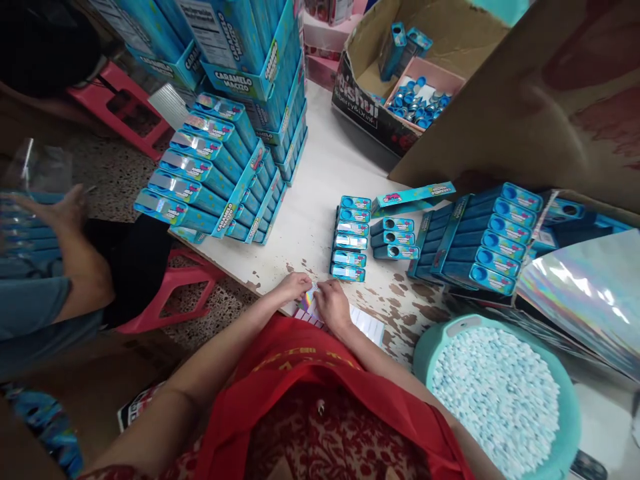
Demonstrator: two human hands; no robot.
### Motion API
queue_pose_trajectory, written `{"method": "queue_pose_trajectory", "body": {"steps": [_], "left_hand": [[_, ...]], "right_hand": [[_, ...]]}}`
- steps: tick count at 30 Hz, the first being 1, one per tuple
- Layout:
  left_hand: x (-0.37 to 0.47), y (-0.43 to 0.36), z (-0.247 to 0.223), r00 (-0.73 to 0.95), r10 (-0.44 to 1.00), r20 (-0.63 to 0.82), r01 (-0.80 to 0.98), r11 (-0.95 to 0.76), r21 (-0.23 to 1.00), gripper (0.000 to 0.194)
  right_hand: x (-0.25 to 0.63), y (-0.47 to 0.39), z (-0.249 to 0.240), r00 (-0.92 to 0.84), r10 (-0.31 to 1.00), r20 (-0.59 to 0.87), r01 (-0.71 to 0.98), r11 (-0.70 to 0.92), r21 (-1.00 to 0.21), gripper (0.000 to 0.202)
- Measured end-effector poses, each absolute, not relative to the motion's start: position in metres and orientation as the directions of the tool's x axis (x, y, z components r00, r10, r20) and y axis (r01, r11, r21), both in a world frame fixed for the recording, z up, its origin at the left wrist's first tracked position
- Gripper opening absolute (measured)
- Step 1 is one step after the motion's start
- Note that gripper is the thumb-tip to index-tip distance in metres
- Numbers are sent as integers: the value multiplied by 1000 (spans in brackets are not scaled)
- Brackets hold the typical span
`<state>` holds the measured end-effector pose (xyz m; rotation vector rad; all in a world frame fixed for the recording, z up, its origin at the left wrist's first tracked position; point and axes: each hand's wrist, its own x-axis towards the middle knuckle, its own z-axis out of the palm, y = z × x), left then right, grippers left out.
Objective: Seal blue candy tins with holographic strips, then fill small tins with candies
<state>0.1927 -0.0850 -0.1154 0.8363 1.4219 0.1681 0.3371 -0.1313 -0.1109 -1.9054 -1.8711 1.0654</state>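
Note:
Over the near table edge, my left hand and my right hand meet, fingers pinched at a small shiny rainbow sticker. Its edges are partly covered by my fingertips. Under and beside my right hand lies a sheet of stickers marked in pale rows. Just beyond my hands stands a row of blue candy tins, some with a shiny strip on top. To its right are three blue tins with dark round openings.
Stacked blue tins in display trays rise at the left; more packed tins stand right. A teal basin of pale candies sits near right. A cardboard box holds round caps. A co-worker's hand is far left, near a red stool.

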Motion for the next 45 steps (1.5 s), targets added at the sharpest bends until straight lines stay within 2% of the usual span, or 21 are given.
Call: {"method": "queue_pose_trajectory", "body": {"steps": [6,11,16,24,31,36,38,40,41,43,45], "left_hand": [[195,-86,-121,120,550,-827,410,731,546,8],[194,-86,-122,110,554,-825,400,735,547,6],[194,-86,-121,113,556,-823,398,734,551,7],[196,-87,-117,97,561,-822,394,737,549,8],[199,-85,-119,91,587,-804,451,696,559,9],[199,-82,-123,32,662,-749,547,616,567,11],[196,-82,-114,-3,730,-683,561,567,603,16],[194,-82,-100,68,823,-564,492,465,737,26],[193,-82,-91,163,851,-500,425,396,814,30],[194,-81,-75,395,825,-405,290,306,907,33],[198,-77,-65,536,740,-407,262,312,913,30]], "right_hand": [[332,-140,-106,-200,935,-293,789,-23,-614,25],[331,-139,-104,-181,941,-285,808,-23,-589,17],[329,-135,-109,-115,955,-273,814,-67,-577,34],[330,-139,-112,-171,946,-277,795,-34,-605,18],[333,-134,-93,-189,934,-302,848,0,-530,9],[345,-133,-61,-179,937,-301,787,-48,-615,12],[352,-130,-47,-150,944,-294,752,-84,-654,14],[359,-125,-34,-135,950,-282,709,-106,-697,15],[362,-121,-29,-129,953,-276,685,-116,-719,15],[368,-114,-21,-102,959,-265,639,-141,-756,16],[372,-104,-18,-57,963,-262,604,-176,-778,18]]}}
